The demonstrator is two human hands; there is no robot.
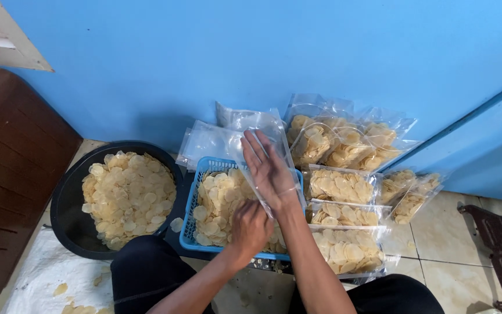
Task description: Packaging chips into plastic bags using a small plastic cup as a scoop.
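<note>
Chips everywhere, left to right:

- dark wooden slatted panel [7, 192] at far left, hard and ribbed
- round black tub [71, 224] on the floor, smooth plastic, heaped with thin pale-yellow round chips [128, 197], dry and brittle looking; a few strays lie on white cloth [42, 273] below it
- blue plastic basket [196, 197], rectangular with slotted walls, also full of chips, just beside the tub
- left hand [251, 228] sits low in the basket, fingers curled down into the chips; looks like it is scooping, but I cannot tell what it pinches
- right hand [269, 171] is flat, fingers spread and extended, pushed inside a clear plastic bag [262, 139] held over the basket; film is thin, glossy, crinkled
- flat empty clear bags [210, 142] lean on the blue wall [146, 64] behind the basket
- filled bags [344, 186] stacked to the right, some upright at the wall, some lying flat on beige floor tiles [437, 232]; dark metal frame [501, 244] at far right

Judgement: step in hand is opening the bag for filling. Next move calls for keeping the mouth held wide over the basket and feeding chips in gently, since they would crack easily
</note>
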